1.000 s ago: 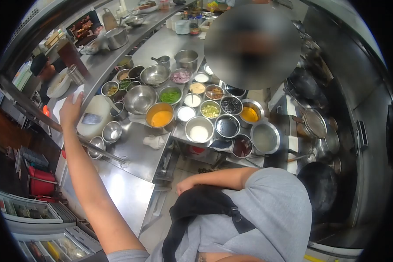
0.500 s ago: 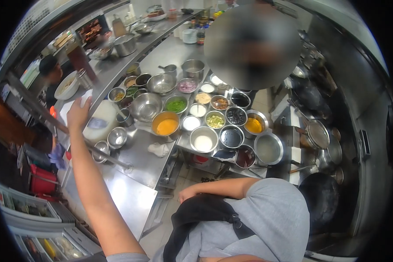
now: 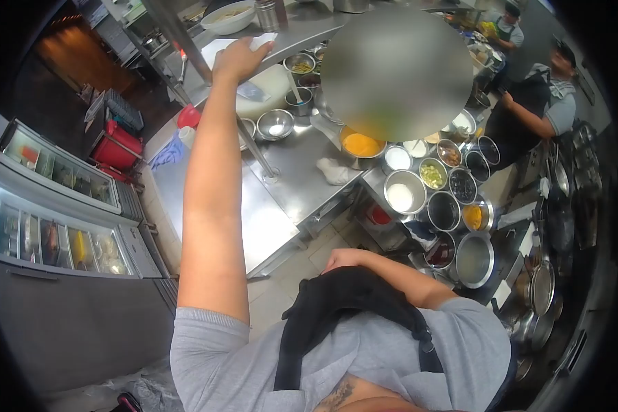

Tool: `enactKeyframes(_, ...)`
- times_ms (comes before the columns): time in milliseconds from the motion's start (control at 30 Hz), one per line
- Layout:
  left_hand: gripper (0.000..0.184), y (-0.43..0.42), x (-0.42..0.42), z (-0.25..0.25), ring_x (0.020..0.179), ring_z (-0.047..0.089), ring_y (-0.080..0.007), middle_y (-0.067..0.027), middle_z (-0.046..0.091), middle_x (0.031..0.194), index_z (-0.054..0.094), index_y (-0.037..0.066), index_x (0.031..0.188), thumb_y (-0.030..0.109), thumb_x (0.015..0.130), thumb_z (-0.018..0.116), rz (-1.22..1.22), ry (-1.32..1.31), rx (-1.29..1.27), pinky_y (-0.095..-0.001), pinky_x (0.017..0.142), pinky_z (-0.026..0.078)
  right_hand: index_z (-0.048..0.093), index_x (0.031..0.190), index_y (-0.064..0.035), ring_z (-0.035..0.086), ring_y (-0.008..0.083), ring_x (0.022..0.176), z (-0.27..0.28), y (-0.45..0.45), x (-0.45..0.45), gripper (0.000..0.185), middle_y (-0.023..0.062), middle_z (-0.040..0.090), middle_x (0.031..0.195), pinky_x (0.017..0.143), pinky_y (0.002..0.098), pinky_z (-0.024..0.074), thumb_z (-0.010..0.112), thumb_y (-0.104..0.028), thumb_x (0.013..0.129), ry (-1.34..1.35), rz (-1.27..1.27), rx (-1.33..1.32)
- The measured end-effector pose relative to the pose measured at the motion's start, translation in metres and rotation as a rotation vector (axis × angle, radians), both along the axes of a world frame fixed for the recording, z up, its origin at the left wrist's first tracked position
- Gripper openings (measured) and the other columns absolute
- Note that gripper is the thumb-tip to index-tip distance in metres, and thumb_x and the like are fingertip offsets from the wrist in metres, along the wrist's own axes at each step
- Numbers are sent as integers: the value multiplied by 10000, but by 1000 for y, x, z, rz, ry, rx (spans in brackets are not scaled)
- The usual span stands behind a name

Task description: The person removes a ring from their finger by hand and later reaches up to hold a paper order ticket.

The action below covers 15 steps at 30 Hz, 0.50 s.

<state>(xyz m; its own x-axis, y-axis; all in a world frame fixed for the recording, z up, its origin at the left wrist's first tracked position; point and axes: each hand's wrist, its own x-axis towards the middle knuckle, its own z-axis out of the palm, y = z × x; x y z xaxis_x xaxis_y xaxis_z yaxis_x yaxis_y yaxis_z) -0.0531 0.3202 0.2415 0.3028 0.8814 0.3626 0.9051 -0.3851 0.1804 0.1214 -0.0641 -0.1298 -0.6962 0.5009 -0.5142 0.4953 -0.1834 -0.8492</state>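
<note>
My left hand [image 3: 239,60] reaches up to the raised steel shelf, its fingers closed on a white paper [image 3: 216,49]. A pale cutting board [image 3: 273,88] lies just beyond and below it, with a blade on it. My right hand [image 3: 343,259] is curled at the front of my black apron [image 3: 357,292]; its fingertips are hidden, and whatever it holds cannot be made out.
Metal bowls [image 3: 276,125], an orange-filled pot [image 3: 362,144] and several ingredient containers [image 3: 432,173] stand on the counter. A crumpled cloth [image 3: 334,170] lies nearby. Two co-workers [image 3: 556,96] stand at the upper right. An upright post [image 3: 178,41] rises beside my left hand. Glass-topped chillers [image 3: 55,237] are at left.
The view has swung left, so the counter appears further right and the chillers show more fully. My left hand keeps hold of the paper; my right hand stays by the apron.
</note>
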Motion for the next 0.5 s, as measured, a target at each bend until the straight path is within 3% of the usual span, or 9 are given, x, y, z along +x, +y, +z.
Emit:
enactKeyframes(100,839,-1,-1,1,1289,548,-335,-203,595,1358,534,31,1398,701,901,450,-8,-7,20,-467,1090,365,772,1032,-56,676,113,817,-9,0,1,335,40,770,915,776,303,531,700,-361,912,1,22,-30)
enactKeyframes(167,862,-2,-1,1,1283,551,-353,-204,585,1372,546,41,1395,724,873,477,0,-23,27,-403,1086,404,769,1037,-51,677,116,819,-14,3,1,331,41,771,916,775,305,531,694,-350,915,11,28,-20)
enactKeyframes(300,839,-11,1,6,1265,563,-365,-216,595,1350,550,34,1385,705,885,492,5,-37,7,-407,1077,414,762,1046,-36,681,128,824,-11,2,1,327,50,772,923,769,314,536,690,-325,913,56,49,6)
enactKeyframes(333,813,-11,1,5,1254,568,-359,-224,607,1328,558,24,1366,687,905,465,-11,-34,20,-454,1062,401,757,1049,-27,681,130,824,-10,2,1,318,60,772,931,760,319,538,695,-303,906,44,51,19)
enactKeyframes(500,830,-12,1,7,1258,566,-362,-229,596,1342,556,13,1370,689,893,488,-13,-45,-18,-429,1079,395,759,1035,-24,672,121,814,-13,-2,0,300,57,768,906,747,322,537,695,-285,902,57,16,-25)
